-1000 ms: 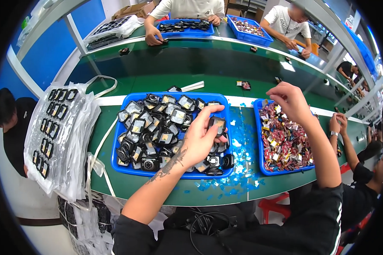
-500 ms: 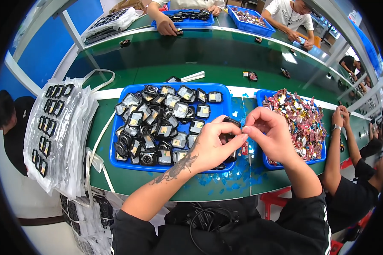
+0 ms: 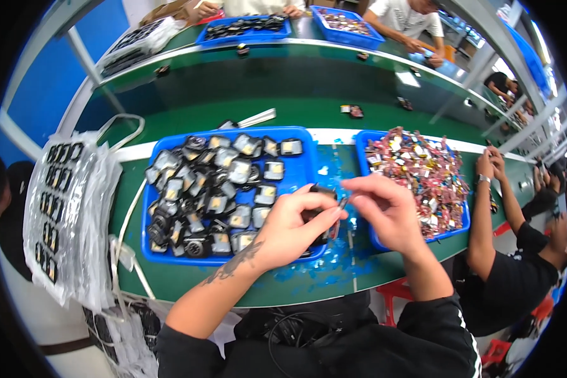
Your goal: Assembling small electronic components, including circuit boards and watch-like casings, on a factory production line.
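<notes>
My left hand (image 3: 299, 220) grips a black watch case (image 3: 324, 190) over the right edge of a blue tray (image 3: 300, 177). A small reddish piece shows by its thumb tip; the fingers hide most of the case. Just to the right, my right hand (image 3: 389, 211) is slightly blurred, its index finger stretched toward the case and its fingers apart. Black watch cases (image 3: 198, 183) with pale squares fill most of the left tray in a heap. Beside my right hand, another blue tray (image 3: 363, 160) is piled with small red circuit boards (image 3: 416, 170).
Blue film scraps (image 3: 296, 272) litter the green table (image 3: 189, 286). Plastic-wrapped stacks of black parts (image 3: 69, 214) stand at the left. Loose boards (image 3: 356, 111) lie on the green surface beyond the white rail. Co-workers sit opposite and at the right, one arm (image 3: 485, 214) near the right tray.
My right hand's fingertips have parted from their pinch and drawn slightly away from the watch case. My left hand still holds the case. The whole view has shifted, with the trays now further left.
</notes>
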The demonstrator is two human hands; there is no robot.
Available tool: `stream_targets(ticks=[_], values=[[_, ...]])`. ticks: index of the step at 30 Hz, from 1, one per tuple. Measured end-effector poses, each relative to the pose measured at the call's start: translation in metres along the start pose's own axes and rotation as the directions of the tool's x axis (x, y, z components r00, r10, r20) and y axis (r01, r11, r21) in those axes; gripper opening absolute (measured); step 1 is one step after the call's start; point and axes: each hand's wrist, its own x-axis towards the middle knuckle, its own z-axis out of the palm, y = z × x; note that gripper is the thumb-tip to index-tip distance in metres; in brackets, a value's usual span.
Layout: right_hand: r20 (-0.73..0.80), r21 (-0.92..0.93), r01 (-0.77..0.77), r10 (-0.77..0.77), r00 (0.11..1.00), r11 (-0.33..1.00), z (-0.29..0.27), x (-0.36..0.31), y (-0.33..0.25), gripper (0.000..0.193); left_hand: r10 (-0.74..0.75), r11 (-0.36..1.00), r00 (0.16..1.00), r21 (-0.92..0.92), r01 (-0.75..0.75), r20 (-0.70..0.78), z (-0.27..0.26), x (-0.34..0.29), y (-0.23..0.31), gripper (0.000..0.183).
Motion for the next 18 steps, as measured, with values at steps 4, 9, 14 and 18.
stream_targets(ticks=[4,9,14,18], values=[[0.075,0.367,-0.044,0.017,0.997,0.929,0.007,-0.002,0.008,0.016,-0.095,0.988,0.995,-0.122,0.095,0.004,0.004,-0.003,0.0,0.018],[-0.066,0.483,-0.024,0.064,0.996,0.875,0.002,-0.016,0.009,0.012,0.055,0.998,0.985,-0.018,-0.059,-0.162,0.01,0.003,-0.004,0.034],[-0.183,0.16,-0.103,0.132,0.974,0.982,0.017,-0.015,-0.01,0.013,0.043,0.987,0.992,-0.149,-0.061,-0.121,0.012,0.0,-0.002,0.057],[-0.24,-0.144,-0.024,-0.011,0.971,0.989,0.029,-0.001,-0.012,0.012,0.113,0.988,0.985,-0.094,-0.126,-0.134,0.016,-0.002,-0.012,0.048]])
